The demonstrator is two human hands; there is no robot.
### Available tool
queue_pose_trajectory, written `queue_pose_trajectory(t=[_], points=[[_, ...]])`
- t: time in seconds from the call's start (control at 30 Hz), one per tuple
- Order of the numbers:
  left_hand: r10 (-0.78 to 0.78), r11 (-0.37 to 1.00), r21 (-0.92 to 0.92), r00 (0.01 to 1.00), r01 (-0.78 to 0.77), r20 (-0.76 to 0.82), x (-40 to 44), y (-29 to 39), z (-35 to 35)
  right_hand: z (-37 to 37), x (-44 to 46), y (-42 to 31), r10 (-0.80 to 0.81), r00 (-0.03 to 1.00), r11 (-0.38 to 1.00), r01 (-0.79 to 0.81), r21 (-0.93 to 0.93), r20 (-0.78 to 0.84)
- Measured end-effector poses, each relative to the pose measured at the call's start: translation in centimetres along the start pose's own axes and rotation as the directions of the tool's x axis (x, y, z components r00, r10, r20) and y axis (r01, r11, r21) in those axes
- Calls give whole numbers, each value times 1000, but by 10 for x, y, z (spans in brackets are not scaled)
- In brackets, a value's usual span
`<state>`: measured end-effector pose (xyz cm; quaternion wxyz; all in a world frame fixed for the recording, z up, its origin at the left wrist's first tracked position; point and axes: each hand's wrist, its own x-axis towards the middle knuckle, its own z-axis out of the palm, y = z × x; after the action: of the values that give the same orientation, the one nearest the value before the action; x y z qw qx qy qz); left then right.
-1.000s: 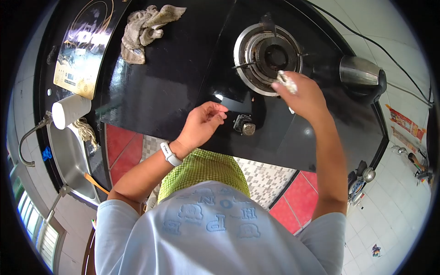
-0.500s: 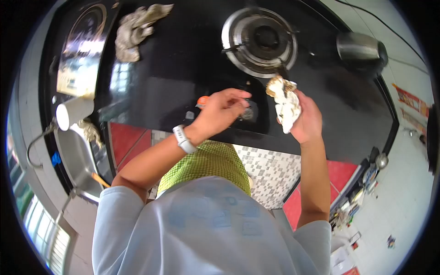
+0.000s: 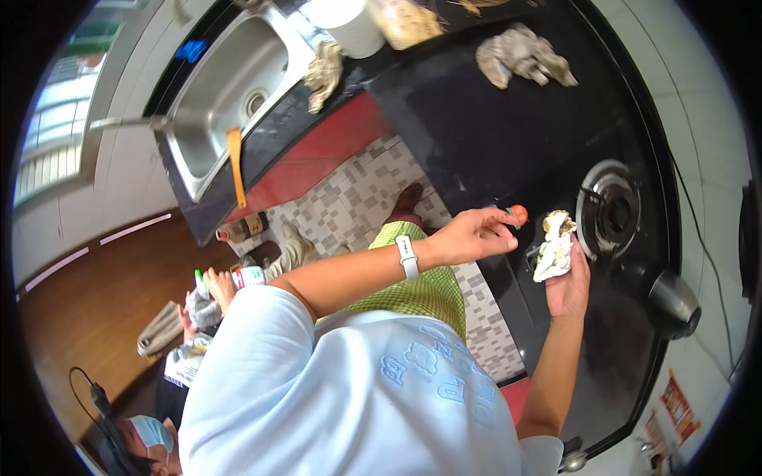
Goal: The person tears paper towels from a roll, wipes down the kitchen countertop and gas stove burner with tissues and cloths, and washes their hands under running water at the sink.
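My right hand [image 3: 569, 287] is closed around a crumpled white cloth or wad of tissue [image 3: 553, 262] with brown stains at its top; I cannot tell which material it is. It is held over the black counter [image 3: 476, 119], close to the gas burner [image 3: 615, 213]. My left hand [image 3: 474, 236], with a white band on the wrist, hovers left of the wad. Its fingers are loosely bent and apart, with nothing visible between them. Just past its fingertips is a small orange round object [image 3: 518, 213], apparently on the counter.
A greyish rag [image 3: 525, 57] lies on the counter's far part. A metal kettle [image 3: 675, 303] stands beyond the burner. Left are a steel sink [image 3: 230, 87], a wooden spatula [image 3: 236, 168], another rag [image 3: 324, 75] and a white container [image 3: 353, 32]. A masked person [image 3: 155, 432] at lower left holds a bottle [image 3: 248, 277].
My view has swung left, bringing the sink, floor and other person into sight. My right hand still holds the stained wad, and my left hand stays near it with fingers bent.
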<state>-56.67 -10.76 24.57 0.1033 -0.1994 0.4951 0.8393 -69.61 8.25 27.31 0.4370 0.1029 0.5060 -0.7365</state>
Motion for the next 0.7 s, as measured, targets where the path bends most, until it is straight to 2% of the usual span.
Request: queue_pose_trajectory(t=[0.07, 0.17, 0.23, 0.33, 0.37, 0.4, 0.47, 0.5, 0.53, 0.6, 0.67, 0.7], points=[[4, 1000, -3, 1000, -4, -16, -17, -3, -8, 27, 5, 15, -11, 1000, 998, 9, -67, -25], [22, 996, -85, 1000, -22, 4, -39, -1, -24, 67, 8, 37, 14, 1000, 957, -15, -291, -4], [34, 985, -169, 999, -32, 7, -47, -8, -39, 98, 6, 54, -20, 999, 880, 41, -473, 49], [50, 963, -257, 990, -83, -131, -69, -18, -66, 148, -6, 72, -37, 987, 675, 142, -724, 159], [91, 955, -265, 982, -133, -164, -79, -22, -77, 155, -6, 84, -12, 979, 744, 144, -653, 201], [131, 947, -264, 971, -183, -201, -91, -23, -85, 160, -4, 91, 34, 976, 719, 125, -684, 214], [129, 938, -273, 948, -212, -290, -125, -13, -104, 168, 7, 112, 26, 965, 675, 176, -716, 262], [245, 912, -237, 908, -335, -339, -125, -40, -121, 181, 8, 116, 77, 969, 645, 131, -752, 236], [251, 912, -209, 883, -353, -397, -137, -45, -132, 193, 7, 122, 125, 971, 610, 87, -787, 204], [178, 902, -246, 825, -355, -537, -164, -53, -150, 207, 10, 137, 139, 962, 624, 101, -775, 237], [130, 901, -221, 717, -374, -685, -191, -55, -158, 222, 12, 145, 213, 927, 580, 135, -803, 309], [60, 881, -280, 676, -382, -734, -205, -55, -159, 231, 10, 149, 247, 904, 574, 153, -804, 349]])
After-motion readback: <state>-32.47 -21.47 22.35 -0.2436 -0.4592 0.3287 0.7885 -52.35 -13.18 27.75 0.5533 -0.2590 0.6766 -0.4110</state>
